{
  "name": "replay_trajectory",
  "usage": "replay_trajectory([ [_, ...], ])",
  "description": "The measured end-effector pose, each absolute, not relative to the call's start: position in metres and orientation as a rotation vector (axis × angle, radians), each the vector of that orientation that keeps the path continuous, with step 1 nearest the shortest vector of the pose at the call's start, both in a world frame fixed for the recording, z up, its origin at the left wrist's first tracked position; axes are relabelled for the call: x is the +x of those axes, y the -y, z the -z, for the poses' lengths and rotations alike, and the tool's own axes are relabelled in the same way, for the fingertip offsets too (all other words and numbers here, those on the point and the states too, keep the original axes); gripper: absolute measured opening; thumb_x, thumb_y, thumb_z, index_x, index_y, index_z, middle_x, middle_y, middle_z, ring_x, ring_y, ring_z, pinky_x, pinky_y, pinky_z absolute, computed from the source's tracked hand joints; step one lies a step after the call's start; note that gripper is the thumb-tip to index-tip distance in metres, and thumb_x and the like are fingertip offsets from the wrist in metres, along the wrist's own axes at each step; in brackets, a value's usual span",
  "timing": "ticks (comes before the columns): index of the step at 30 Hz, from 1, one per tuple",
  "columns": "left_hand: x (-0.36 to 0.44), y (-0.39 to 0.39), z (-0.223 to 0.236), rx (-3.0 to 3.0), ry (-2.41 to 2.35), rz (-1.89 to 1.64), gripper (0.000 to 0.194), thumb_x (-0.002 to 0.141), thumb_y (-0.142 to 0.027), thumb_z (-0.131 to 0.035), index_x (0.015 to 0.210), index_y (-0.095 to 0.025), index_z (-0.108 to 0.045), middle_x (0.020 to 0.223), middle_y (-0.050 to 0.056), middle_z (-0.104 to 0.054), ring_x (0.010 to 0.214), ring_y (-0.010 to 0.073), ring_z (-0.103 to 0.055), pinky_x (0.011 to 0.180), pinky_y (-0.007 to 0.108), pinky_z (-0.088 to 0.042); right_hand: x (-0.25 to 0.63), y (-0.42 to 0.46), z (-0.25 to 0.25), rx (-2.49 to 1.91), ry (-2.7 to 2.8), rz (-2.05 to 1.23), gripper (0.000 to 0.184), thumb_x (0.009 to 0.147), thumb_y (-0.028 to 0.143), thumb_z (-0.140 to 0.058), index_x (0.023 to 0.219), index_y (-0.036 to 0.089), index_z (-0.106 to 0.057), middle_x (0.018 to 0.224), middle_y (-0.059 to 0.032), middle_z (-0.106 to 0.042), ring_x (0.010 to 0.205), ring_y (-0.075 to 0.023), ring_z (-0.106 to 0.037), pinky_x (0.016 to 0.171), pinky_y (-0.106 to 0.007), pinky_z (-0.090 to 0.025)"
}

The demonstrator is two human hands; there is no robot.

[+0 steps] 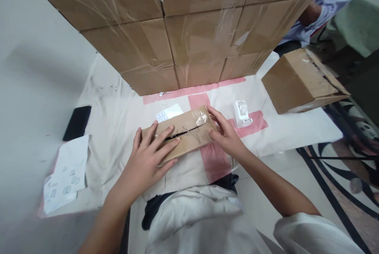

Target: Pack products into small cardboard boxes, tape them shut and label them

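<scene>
A small flat cardboard box (pixel 188 124) lies on the cloth-covered table in front of me, with a dark gap along its top seam. Clear tape shines near its right end. My left hand (pixel 151 149) rests on the box's left part, fingers spread across the top and the thumb along the near edge. Around the right end, my right hand (pixel 225 131) grips the box between thumb and fingers. Partly under the far side of the box sits a white card (pixel 170 112) with blue printed shapes. To the right stands a white tape dispenser (pixel 242 113).
Behind the small box rises a wall of taped cartons (pixel 198 40). A larger carton (pixel 299 82) stands at the table's right end. On the left lie a black phone (pixel 77 123) and drawn-on paper sheets (pixel 68 171). Another person's sleeve (pixel 334 1) shows at the upper right.
</scene>
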State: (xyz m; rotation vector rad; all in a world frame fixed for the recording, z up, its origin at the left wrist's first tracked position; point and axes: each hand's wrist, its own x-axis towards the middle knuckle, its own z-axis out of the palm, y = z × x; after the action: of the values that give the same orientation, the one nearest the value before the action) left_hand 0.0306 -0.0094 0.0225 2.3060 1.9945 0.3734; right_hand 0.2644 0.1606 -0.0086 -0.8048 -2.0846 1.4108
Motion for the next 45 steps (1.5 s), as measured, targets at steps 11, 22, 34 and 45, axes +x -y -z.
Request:
replay_trajectory([
  [11,0.034,0.011,-0.029,2.492,-2.078,-0.296,0.051,0.098,-0.038,-0.056,0.148,-0.03,-0.048,0.158,0.005,-0.048,0.153,0.0352,-0.029,0.124,0.063,-0.013,0.283,-0.152,0.03,-0.751,1.605,-1.361,0.046,0.098,0.042,-0.058,0.142,0.031,-0.053,0.144,-0.0091,-0.058,0.132,-0.0274,-0.056,0.108,-0.048,-0.049],
  [22,0.057,0.004,-0.04,2.622,-2.173,-0.395,0.044,0.095,-0.035,-0.062,0.136,-0.02,-0.058,0.144,0.012,-0.061,0.139,0.0395,-0.05,0.121,0.066,-0.018,0.379,-0.223,0.064,-1.375,1.241,-1.135,0.033,0.088,0.046,-0.056,0.091,0.019,-0.074,0.101,-0.0066,-0.072,0.088,-0.0188,-0.065,0.073,-0.029,-0.05],
  [34,0.236,-0.14,0.05,2.272,-1.684,-1.101,0.055,0.087,-0.027,-0.066,0.14,-0.023,-0.051,0.155,0.013,-0.048,0.147,0.0308,-0.04,0.116,0.049,-0.042,0.375,-0.245,0.052,-1.454,1.149,-1.583,0.04,0.079,0.054,-0.066,0.078,0.015,-0.073,0.07,-0.0037,-0.064,0.06,-0.0125,-0.052,0.056,-0.025,-0.038],
  [45,0.221,-0.211,0.094,1.966,-1.792,-0.996,0.113,0.066,-0.044,-0.088,0.155,-0.025,-0.02,0.163,0.02,-0.031,0.15,0.0351,-0.034,0.12,0.058,-0.032,0.37,-0.254,0.051,-1.45,1.265,-1.608,0.023,0.074,0.037,-0.062,0.061,0.018,-0.065,0.058,0.0015,-0.052,0.059,-0.0129,-0.045,0.056,-0.028,-0.032],
])
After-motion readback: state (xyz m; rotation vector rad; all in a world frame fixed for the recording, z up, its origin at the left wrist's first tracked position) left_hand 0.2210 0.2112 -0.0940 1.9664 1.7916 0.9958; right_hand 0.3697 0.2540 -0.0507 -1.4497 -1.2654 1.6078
